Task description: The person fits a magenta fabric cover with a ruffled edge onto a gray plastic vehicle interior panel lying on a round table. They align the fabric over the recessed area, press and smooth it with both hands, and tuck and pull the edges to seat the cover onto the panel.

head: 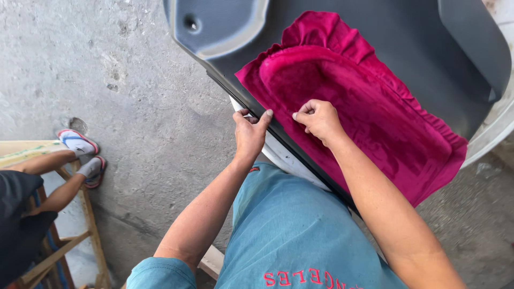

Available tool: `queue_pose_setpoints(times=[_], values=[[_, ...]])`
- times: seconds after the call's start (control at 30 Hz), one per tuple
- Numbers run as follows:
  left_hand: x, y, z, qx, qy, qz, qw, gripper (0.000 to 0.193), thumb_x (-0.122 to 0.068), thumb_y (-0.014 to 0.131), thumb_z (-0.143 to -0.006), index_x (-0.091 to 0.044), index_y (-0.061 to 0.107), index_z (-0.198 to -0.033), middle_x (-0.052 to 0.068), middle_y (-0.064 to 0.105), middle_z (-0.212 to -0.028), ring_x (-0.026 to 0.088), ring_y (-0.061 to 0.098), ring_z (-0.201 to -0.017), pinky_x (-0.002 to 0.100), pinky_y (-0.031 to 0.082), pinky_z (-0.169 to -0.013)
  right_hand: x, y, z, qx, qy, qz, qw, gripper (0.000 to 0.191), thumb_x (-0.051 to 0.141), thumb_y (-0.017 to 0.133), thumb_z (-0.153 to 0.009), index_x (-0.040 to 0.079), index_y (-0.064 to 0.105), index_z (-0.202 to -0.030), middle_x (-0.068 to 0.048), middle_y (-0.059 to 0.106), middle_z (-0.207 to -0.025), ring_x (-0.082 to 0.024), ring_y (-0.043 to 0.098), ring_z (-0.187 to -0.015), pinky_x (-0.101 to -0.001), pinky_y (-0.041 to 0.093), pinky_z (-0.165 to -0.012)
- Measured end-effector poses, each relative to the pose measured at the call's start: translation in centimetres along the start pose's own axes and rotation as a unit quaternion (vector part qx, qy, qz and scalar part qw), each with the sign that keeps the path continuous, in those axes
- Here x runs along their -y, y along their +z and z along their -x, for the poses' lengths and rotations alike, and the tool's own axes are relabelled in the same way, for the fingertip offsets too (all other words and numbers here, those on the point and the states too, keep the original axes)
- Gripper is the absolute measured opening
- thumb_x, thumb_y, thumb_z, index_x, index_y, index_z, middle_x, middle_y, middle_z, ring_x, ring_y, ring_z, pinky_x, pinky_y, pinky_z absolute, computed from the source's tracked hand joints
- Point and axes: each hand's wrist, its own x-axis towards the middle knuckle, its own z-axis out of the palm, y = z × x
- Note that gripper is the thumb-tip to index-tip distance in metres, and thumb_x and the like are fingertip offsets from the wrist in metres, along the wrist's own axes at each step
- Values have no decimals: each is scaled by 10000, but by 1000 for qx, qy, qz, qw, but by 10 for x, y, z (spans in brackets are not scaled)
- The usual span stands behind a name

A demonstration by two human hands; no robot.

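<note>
Two hands are working a crimson ruffled cover point(364, 101): right hand point(318, 119) pinching its near edge, left hand point(250, 131) gripping the panel's dark rim point(284, 140) just beside.

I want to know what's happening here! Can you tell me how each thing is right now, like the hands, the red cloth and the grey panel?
Left hand: curled over the panel's near edge, gripping it.
Right hand: fingers closed, pinching the cloth.
Magenta velvet cloth: spread flat on the panel, frilled edge ruffled.
Grey moulded panel: lying tilted across the person's lap, partly covered.
Another person's sandalled feet: resting on the concrete floor.
</note>
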Motion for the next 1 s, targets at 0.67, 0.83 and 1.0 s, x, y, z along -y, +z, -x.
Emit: queue_pose_setpoints(times=[0.67,0.83,1.0], values=[[12,-16,-10,-35,63,49,996,802,-418,865,-801,31,409,-1283,172,617,-1050,292,657,-969,410,546,-855,36,27,-16,-4,67,57,996,152,139,791,-837,50,680,-786,-11,638,-643,-84,548,-466,-249,398,-391],[12,-18,-12,-19,51,54,997,779,-415,863,-808,10,396,-1266,161,615,-1038,282,667,-937,402,555,-816,30,18,-10,21,74,27,997,96,95,762,-826,54,678,-808,-5,642,-661,-73,539,-471,-245,353,-378],[11,-20,-14,-16,50,60,997,780,-411,861,-811,-1,380,-1267,156,606,-1049,271,668,-923,402,564,-796,35,19,-10,24,59,29,998,121,120,780,-835,53,687,-796,-2,639,-660,-70,542,-482,-235,364,-389]])
